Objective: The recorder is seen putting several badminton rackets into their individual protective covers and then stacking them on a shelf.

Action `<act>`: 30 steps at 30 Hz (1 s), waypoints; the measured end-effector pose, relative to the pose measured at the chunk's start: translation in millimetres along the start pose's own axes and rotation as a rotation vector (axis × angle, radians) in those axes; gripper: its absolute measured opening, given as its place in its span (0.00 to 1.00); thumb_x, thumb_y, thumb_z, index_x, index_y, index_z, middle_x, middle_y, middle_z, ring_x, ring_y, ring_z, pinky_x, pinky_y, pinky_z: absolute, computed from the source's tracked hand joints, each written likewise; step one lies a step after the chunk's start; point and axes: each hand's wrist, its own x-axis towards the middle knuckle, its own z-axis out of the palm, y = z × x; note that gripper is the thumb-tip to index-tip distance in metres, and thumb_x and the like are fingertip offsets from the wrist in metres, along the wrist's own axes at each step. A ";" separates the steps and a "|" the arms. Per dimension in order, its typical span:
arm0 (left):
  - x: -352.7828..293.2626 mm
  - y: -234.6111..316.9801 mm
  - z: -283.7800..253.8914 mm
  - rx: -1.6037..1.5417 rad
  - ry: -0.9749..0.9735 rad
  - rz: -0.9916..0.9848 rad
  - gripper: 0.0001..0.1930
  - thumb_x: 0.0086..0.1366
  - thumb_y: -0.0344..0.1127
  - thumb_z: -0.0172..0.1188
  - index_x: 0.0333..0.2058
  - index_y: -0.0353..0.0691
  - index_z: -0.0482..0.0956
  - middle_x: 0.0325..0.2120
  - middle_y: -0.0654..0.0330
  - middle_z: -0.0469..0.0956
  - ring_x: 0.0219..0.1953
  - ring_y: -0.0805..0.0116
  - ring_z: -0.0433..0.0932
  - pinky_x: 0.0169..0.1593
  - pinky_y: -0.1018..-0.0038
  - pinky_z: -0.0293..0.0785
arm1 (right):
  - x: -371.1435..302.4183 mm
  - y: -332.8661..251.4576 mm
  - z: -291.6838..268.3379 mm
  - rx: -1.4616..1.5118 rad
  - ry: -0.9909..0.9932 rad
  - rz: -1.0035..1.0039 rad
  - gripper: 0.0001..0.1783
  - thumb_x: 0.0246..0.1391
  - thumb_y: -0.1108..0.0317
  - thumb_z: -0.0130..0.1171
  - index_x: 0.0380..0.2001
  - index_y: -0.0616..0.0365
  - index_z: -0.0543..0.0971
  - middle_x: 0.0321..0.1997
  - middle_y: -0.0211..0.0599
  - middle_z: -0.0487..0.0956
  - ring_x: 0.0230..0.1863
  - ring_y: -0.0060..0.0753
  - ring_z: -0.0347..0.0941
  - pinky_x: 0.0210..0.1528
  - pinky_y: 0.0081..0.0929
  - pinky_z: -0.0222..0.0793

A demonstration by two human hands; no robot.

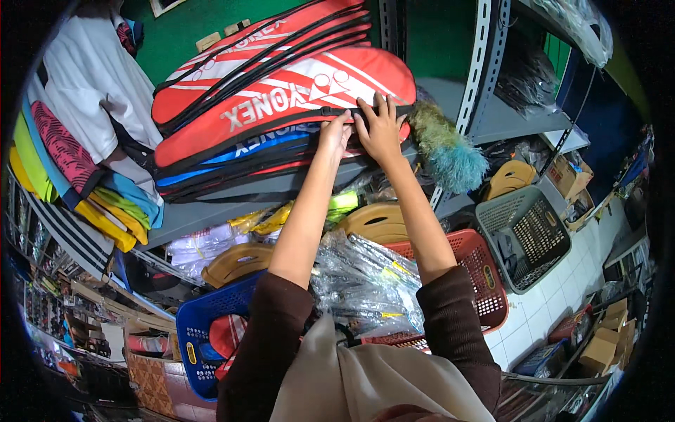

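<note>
A red and white badminton racket bag [316,84] with black edging lies on top of a stack on the grey shelf. My left hand [335,135] is closed at the bag's near edge, its fingertips pinching the black strap beside a small black buckle [327,110]. My right hand [380,130] rests just to the right of it, its fingers spread over the bag's right end. Beneath lies a blue racket bag [264,144] among other black-edged bags. More red racket bags [204,77] are piled behind the top one.
A fluffy green and blue duster [450,155] hangs by the shelf post [472,63]. Shirts [84,84] hang at the left. Below stand a blue basket [190,334], a red basket [492,281] beside plastic-wrapped goods [365,281], and a grey-green basket [524,239].
</note>
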 end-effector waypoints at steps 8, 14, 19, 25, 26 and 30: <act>15.1 -28.3 -13.0 0.093 0.082 0.020 0.15 0.63 0.34 0.53 0.46 0.32 0.66 0.43 0.54 0.70 0.45 0.59 0.73 0.48 0.67 0.72 | -2.1 29.0 37.8 0.039 -0.186 0.090 0.19 0.53 0.53 0.47 0.46 0.44 0.75 0.55 0.47 0.66 0.62 0.57 0.54 0.53 0.77 0.43; 0.8 -24.0 -6.8 0.107 -0.007 0.000 0.17 0.63 0.33 0.54 0.44 0.26 0.64 0.46 0.43 0.68 0.53 0.56 0.68 0.55 0.66 0.68 | -2.5 26.2 36.2 0.017 -0.183 0.098 0.20 0.54 0.51 0.45 0.48 0.43 0.74 0.56 0.46 0.66 0.63 0.55 0.53 0.54 0.76 0.42; -30.5 -33.1 3.1 0.058 0.005 0.075 0.25 0.61 0.34 0.56 0.53 0.31 0.58 0.52 0.49 0.65 0.59 0.59 0.61 0.62 0.65 0.56 | -3.2 26.4 34.5 0.015 -0.200 0.117 0.21 0.54 0.51 0.44 0.49 0.41 0.73 0.57 0.44 0.65 0.64 0.53 0.52 0.56 0.75 0.40; -54.0 -30.3 -4.4 0.646 -0.023 0.333 0.30 0.62 0.40 0.55 0.56 0.26 0.57 0.50 0.43 0.70 0.50 0.60 0.72 0.49 0.73 0.69 | -4.0 27.1 37.8 -0.204 -0.106 0.181 0.23 0.51 0.47 0.45 0.46 0.42 0.76 0.61 0.42 0.63 0.66 0.53 0.48 0.57 0.75 0.30; -55.7 -24.4 -9.6 0.757 -0.002 0.347 0.26 0.62 0.39 0.55 0.54 0.27 0.63 0.46 0.43 0.73 0.46 0.60 0.76 0.46 0.72 0.71 | -4.3 26.1 37.6 -0.269 -0.035 0.176 0.23 0.51 0.47 0.45 0.45 0.44 0.76 0.62 0.41 0.63 0.66 0.53 0.47 0.56 0.77 0.29; -78.8 18.2 -48.7 0.989 0.071 0.540 0.16 0.61 0.37 0.56 0.44 0.32 0.73 0.41 0.46 0.76 0.38 0.63 0.78 0.42 0.74 0.72 | -2.2 18.0 30.9 -0.388 -0.004 0.103 0.22 0.51 0.50 0.49 0.46 0.47 0.75 0.62 0.43 0.63 0.67 0.53 0.47 0.55 0.79 0.29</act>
